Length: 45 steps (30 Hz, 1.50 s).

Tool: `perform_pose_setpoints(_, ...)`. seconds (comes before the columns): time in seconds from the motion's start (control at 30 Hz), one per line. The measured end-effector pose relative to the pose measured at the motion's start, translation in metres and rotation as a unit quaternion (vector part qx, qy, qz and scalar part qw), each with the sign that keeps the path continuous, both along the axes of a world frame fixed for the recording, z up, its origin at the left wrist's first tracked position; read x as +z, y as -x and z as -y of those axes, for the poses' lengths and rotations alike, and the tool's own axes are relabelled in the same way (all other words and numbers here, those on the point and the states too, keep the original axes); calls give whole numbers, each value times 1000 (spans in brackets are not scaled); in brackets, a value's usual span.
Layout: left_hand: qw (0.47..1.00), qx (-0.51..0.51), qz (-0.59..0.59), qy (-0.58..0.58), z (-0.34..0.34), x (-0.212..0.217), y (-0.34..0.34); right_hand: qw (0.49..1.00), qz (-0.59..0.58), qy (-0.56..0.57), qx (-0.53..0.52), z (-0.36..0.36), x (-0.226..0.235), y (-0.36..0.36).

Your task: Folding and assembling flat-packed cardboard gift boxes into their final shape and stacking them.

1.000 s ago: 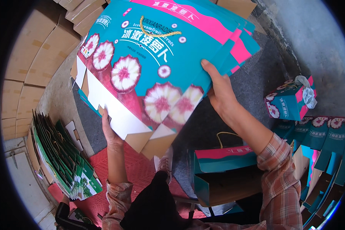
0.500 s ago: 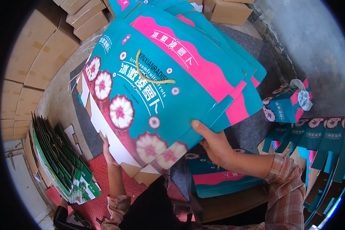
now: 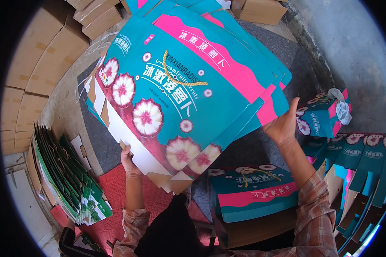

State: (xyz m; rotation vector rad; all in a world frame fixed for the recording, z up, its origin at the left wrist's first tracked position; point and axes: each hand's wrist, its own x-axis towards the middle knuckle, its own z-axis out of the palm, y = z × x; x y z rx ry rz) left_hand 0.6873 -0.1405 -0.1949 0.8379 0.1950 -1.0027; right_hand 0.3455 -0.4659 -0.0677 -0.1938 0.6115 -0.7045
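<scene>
A stack of flattened teal-and-pink gift boxes (image 3: 227,98) lies tilted in front of me, radish slices printed on them and a gold cord handle (image 3: 176,77) on the top one. My left hand (image 3: 131,162) grips the near left edge at the white flaps, its thumb at the rim and its other fingers partly hidden. At the right corner of the stack, my right hand (image 3: 283,126) is open, thumb raised apart and fingers against the boxes' edge. Below it stands another teal gift box (image 3: 253,195) with a cord handle.
Brown cartons (image 3: 51,55) are piled at the left and far side. Green flattened boxes (image 3: 68,180) stand in a row by a red mat (image 3: 116,184). To the right are a teal box (image 3: 319,120) with a clear plastic bag (image 3: 343,109), several upright teal boxes (image 3: 360,158) and a grey wall (image 3: 351,47).
My right hand has let go of the top box's near corner and shifted right and up to the stack's side. My left hand and the boxes have moved slightly right.
</scene>
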Motion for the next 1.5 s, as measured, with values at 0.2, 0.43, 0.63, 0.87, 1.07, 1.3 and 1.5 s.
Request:
perform_pose_setpoints(0.2,999,10,33,-24,17,-7,0,975,104,74,179,85,-27,26)
perform_pose_setpoints(0.43,999,19,32,25,21,-12,-14,947,-116,155,257,138,-4,10)
perform_pose_setpoints(0.63,998,28,49,-8,10,-26,-29,954,-59,158,248,156,-25,1)
perform_pose_setpoints(0.87,1000,24,7,-11,24,-23,-30,872,-215,280,339,194,-20,26)
perform_pose_setpoints(1.07,996,-40,56,-49,-34,-49,-69,840,-144,243,463,176,-15,4)
perform_pose_setpoints(1.3,985,25,112,-131,-9,-48,-70,782,-406,401,251,129,-22,-104)
perform_pose_setpoints(1.5,983,-43,120,-134,-29,-42,-73,794,-480,339,156,109,-28,-115)
